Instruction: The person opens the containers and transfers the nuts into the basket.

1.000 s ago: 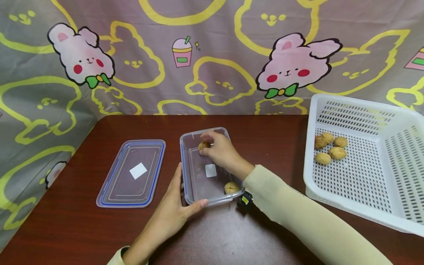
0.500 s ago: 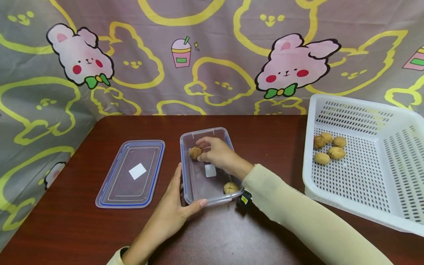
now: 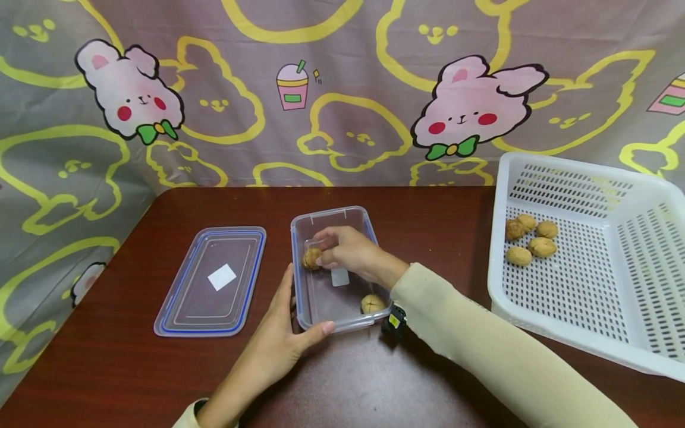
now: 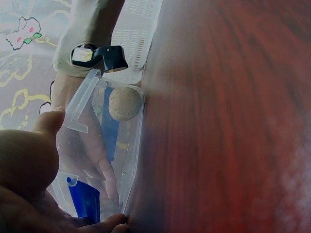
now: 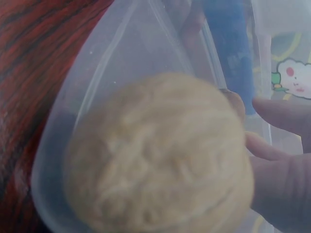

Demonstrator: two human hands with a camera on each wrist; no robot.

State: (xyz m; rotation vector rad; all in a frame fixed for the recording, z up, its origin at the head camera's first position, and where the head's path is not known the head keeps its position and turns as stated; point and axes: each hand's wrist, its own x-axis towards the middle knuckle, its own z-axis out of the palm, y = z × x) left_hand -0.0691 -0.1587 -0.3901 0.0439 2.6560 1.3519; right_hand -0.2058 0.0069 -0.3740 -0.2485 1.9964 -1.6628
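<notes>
A clear plastic food container [image 3: 332,306] stands on the table in the head view, its top uncovered. At its near left corner my left hand [image 3: 280,336] holds it, thumb over the front rim and fingers along the left side. My right hand [image 3: 350,249] reaches inside, with thumb and fingertips at a walnut [image 3: 312,259] by the left wall, which they appear to pinch. Another walnut [image 3: 372,304] lies in the near right corner; it looms large in the right wrist view. A blue latch [image 4: 85,200] shows beside my left fingers.
A flat clear lid [image 3: 214,303] with a blue seal lies left of the container. On the right stands a white perforated basket [image 3: 567,309] with several walnuts [image 3: 543,246] at its left side. A patterned curtain [image 3: 342,77] hangs behind the table.
My right hand has shifted the walnut from the container's far middle to its left wall and slightly nearer. The left hand has stayed in place on the container.
</notes>
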